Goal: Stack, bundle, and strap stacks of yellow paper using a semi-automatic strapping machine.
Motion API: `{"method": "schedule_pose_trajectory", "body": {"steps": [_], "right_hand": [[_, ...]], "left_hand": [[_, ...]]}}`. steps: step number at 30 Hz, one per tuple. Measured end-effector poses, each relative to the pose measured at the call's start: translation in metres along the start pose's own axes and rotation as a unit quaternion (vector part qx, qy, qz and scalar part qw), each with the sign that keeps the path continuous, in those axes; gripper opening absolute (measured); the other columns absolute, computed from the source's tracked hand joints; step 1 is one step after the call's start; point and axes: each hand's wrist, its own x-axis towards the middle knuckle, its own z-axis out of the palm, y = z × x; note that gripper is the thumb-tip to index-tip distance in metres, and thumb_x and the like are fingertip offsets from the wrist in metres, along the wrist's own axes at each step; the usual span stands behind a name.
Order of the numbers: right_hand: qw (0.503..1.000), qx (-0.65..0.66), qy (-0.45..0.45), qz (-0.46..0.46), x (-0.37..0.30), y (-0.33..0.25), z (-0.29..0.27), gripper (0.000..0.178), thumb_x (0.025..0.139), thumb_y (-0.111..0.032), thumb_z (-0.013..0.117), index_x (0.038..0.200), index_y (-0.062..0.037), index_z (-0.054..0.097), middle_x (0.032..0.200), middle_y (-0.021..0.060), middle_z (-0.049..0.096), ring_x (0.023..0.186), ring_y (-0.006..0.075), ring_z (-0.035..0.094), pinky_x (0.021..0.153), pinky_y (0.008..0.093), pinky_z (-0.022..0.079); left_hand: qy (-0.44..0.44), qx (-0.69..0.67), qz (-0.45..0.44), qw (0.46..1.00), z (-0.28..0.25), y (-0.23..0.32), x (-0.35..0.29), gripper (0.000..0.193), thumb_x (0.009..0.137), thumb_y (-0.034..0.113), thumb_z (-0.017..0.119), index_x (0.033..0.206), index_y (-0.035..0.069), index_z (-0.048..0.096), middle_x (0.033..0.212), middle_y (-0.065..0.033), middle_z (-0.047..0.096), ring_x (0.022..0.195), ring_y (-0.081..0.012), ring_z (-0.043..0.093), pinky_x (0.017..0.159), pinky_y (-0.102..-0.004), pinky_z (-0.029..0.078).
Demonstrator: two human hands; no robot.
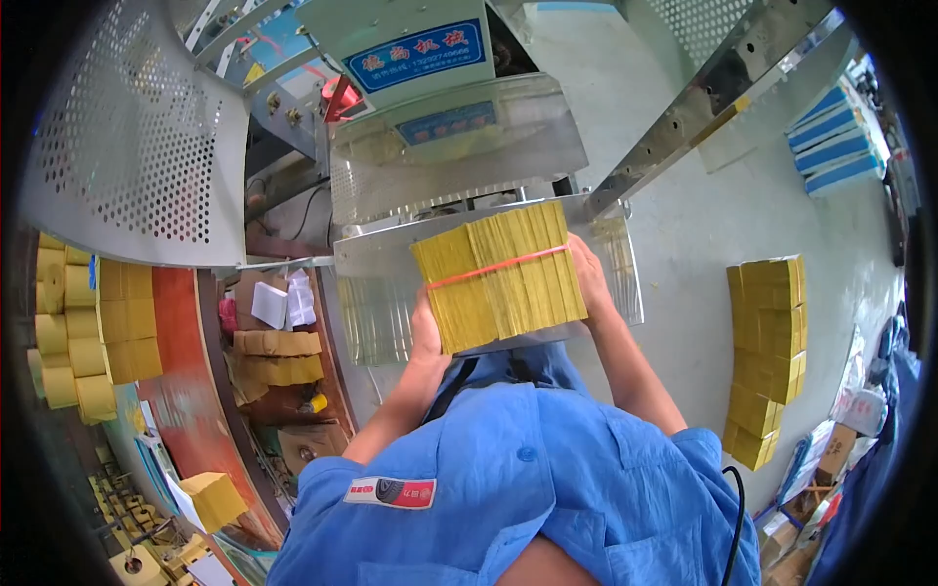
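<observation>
Between my two hands is a thick bundle of yellow paper (503,303), bound across its middle by a red strap (498,267). My left hand (427,324) presses against the bundle's left end, its fingers partly hidden behind the paper. At the right end, my right hand (586,273) grips the other side, with most fingers out of sight underneath. The bundle is held tilted slightly, over a shiny metal tray (376,308) at the front of a machine. Whether it touches the tray I cannot tell.
A metal cover (459,146) and a blue-labelled panel (415,59) rise beyond the tray. Perforated guard (137,146) stands left, a metal bar (684,107) right. Yellow bundles (765,342) are stacked on the right floor. Paper rolls (68,332) and a red-topped bench (191,381) lie left.
</observation>
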Motion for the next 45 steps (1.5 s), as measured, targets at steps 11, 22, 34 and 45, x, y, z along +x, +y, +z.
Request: {"method": "schedule_pose_trajectory", "body": {"steps": [11, 22, 34, 45], "right_hand": [[0.996, -0.075, 0.033, -0.03, 0.008, 0.03, -0.036, 0.04, 0.101, -0.025, 0.048, 0.127, 0.003, 0.058, 0.119, 0.0096, 0.064, 0.105, 0.0154, 0.06, 0.091, 0.0278, 0.047], [0.99, 0.033, 0.133, -0.025, -0.041, 0.076, -0.056, 0.044, 0.102, -0.03, 0.046, 0.128, 0.003, 0.058, 0.129, 0.0118, 0.061, 0.119, 0.018, 0.055, 0.103, 0.0305, 0.04], [0.868, 0.319, 0.364, -0.113, -0.295, 0.066, -0.279, 0.044, 0.104, -0.027, 0.044, 0.137, 0.0011, 0.05, 0.131, 0.0089, 0.058, 0.119, 0.0159, 0.054, 0.1, 0.0291, 0.043], [0.739, 0.367, 0.531, -0.192, -0.544, 0.117, -0.493, 0.046, 0.103, -0.029, 0.04, 0.138, 0.0008, 0.047, 0.131, 0.0124, 0.057, 0.118, 0.023, 0.057, 0.099, 0.0342, 0.047]], "left_hand": [[-0.043, 0.226, 0.051, 0.972, -0.014, 0.029, 0.017, 0.05, 0.102, 0.047, 0.041, 0.122, 0.005, 0.06, 0.11, -0.0076, 0.065, 0.098, -0.0194, 0.06, 0.09, -0.0366, 0.046], [-0.082, 0.038, -0.051, 0.995, 0.023, -0.009, 0.003, 0.048, 0.101, 0.043, 0.044, 0.129, 0.005, 0.054, 0.122, -0.0107, 0.06, 0.111, -0.0257, 0.059, 0.094, -0.0401, 0.048], [-0.352, 0.265, -0.152, 0.885, 0.237, -0.188, -0.153, 0.046, 0.104, 0.04, 0.033, 0.128, 0.006, 0.053, 0.121, -0.0089, 0.061, 0.106, -0.0211, 0.062, 0.088, -0.0348, 0.052], [-0.559, 0.346, -0.211, 0.723, 0.371, -0.461, -0.347, 0.05, 0.105, 0.04, 0.029, 0.13, 0.004, 0.051, 0.121, -0.0104, 0.06, 0.109, -0.0219, 0.06, 0.092, -0.0366, 0.049]]}}
